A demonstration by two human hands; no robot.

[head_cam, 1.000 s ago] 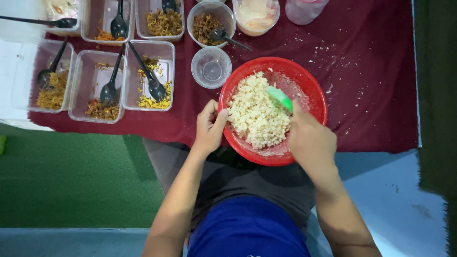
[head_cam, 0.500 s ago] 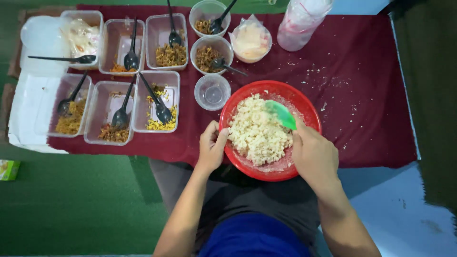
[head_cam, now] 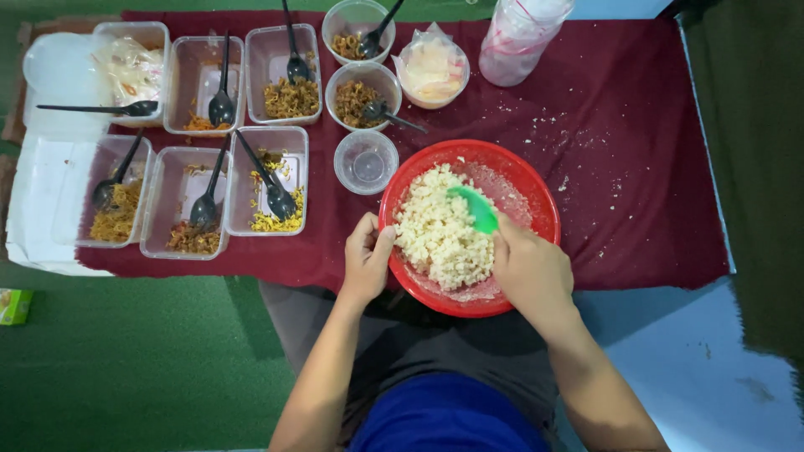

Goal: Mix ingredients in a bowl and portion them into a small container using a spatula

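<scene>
1. White tray (head_cam: 33, 209), far left of the red bowl: it lies at the table's left end, partly under the clear boxes.
2. Clear rectangular boxes (head_cam: 186, 201), left of the red bowl: six stand in two rows, most holding small heaps of shredded orange, yellow or brown food. Each has a black spoon (head_cam: 276, 197) in it or across it, so every filling appears to have its own server.
3. Small empty clear cup (head_cam: 366, 162), just beside the red bowl's upper-left rim, within easy reach.
4. Round tubs of brown shreds (head_cam: 362, 90), behind the red bowl, each with a black spoon; a bag-lined tub of pale food (head_cam: 431, 70) stands to their right.
5. Left hand (head_cam: 367, 258), at the red bowl's left rim: the fingers are curled and pressed together over the rim, thumb on the inner side, apparently steadying the bowl.
6. Red bowl (head_cam: 536, 197), the landmark: it sits on the dark red cloth (head_cam: 636, 151) at the table's near edge, close to the body, and holds a mound of white crumbly rice (head_cam: 440, 234).
7. Green spatula (head_cam: 476, 209), inside the red bowl: its blade lies on the mound's right side.
8. Right hand (head_cam: 529, 269), at the red bowl's lower-right rim: it is closed around the spatula's handle, which the hand hides.
9. Clear plastic bottle (head_cam: 523, 29), behind and right of the red bowl; white crumbs are scattered on the cloth near it.
</scene>
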